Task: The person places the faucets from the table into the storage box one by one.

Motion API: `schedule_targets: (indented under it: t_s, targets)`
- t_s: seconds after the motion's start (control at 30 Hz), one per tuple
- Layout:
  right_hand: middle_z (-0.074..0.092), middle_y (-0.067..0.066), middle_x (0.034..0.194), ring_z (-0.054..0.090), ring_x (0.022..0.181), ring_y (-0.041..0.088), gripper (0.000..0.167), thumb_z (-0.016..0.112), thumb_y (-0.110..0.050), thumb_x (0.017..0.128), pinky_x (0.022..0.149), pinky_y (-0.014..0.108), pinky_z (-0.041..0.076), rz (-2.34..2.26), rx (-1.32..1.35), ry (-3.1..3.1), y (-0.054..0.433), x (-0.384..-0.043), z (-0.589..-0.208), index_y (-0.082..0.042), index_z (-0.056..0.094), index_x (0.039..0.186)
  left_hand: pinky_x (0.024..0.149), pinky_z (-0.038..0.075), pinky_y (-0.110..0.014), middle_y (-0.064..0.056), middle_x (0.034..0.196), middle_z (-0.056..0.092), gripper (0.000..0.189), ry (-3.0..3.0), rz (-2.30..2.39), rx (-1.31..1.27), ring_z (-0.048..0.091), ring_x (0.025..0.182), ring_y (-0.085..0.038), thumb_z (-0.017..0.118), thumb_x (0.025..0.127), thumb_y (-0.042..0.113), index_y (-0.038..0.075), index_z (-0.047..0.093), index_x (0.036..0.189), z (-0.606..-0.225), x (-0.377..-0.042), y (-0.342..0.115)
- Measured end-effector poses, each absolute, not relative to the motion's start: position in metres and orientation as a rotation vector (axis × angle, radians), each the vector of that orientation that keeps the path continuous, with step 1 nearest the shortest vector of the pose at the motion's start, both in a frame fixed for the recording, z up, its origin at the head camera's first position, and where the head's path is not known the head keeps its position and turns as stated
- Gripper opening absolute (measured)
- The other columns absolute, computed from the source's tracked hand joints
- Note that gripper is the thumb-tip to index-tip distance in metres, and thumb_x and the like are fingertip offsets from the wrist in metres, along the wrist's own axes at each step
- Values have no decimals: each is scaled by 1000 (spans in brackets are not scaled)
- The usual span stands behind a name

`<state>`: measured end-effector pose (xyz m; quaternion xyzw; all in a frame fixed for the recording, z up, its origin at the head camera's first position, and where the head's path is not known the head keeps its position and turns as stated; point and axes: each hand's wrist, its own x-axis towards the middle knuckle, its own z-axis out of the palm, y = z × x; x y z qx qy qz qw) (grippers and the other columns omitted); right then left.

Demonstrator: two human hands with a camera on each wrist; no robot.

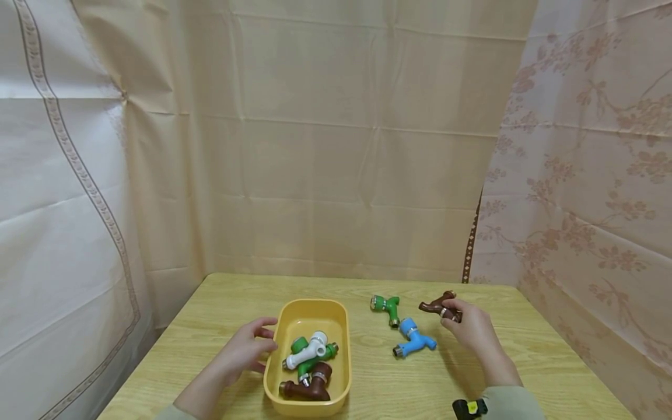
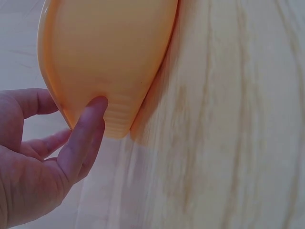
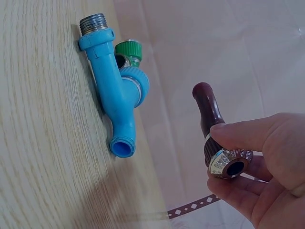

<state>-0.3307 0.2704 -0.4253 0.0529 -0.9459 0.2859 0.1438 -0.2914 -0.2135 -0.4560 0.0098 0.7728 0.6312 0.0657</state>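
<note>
Pinching brown tap in right hand, best lifted clear of blue tap, with left hand loosely open at left rim of yellow tray.

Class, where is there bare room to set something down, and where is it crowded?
Bare: the table between the yellow tub and blue tap; the table right of the right hand; the tub's far end. Crowded: the tub's near end, where taps overlap, and the cluster of blue tap, green tap and held brown tap.
</note>
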Motion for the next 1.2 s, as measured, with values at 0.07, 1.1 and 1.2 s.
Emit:
schedule_targets:
  t_s: [0.07, 1.1, 1.2]
  targets:
    - [69, 24, 112, 64, 90, 30, 40, 76, -9, 90, 67, 42, 54, 828, 158, -2725, 270, -330, -425, 1, 66, 128, 64, 63, -51, -24, 121, 51, 64, 2330, 1902, 25, 63, 96, -33, 65, 86, -1, -1, 45, 147, -456, -291, -213]
    - [69, 18, 115, 65, 93, 26, 42, 77, -7, 89, 70, 38, 57, 843, 241, -2725, 243, -334, -425, -2, 67, 129, 63, 63, -50, -26, 121, 49, 64, 2328, 1894, 44, 63, 95, -33, 64, 87, -2, -2, 44, 148, -453, -291, -213]
    - [69, 19, 115, 65, 92, 25, 42, 78, -8, 89, 69, 38, 57, 841, 247, -2731, 240, -333, -425, -2, 67, 129, 63, 63, -50, -26, 121, 50, 64, 2330, 1888, 53, 62, 95, -32, 64, 87, -1, -2, 44, 148, -452, -290, -213]
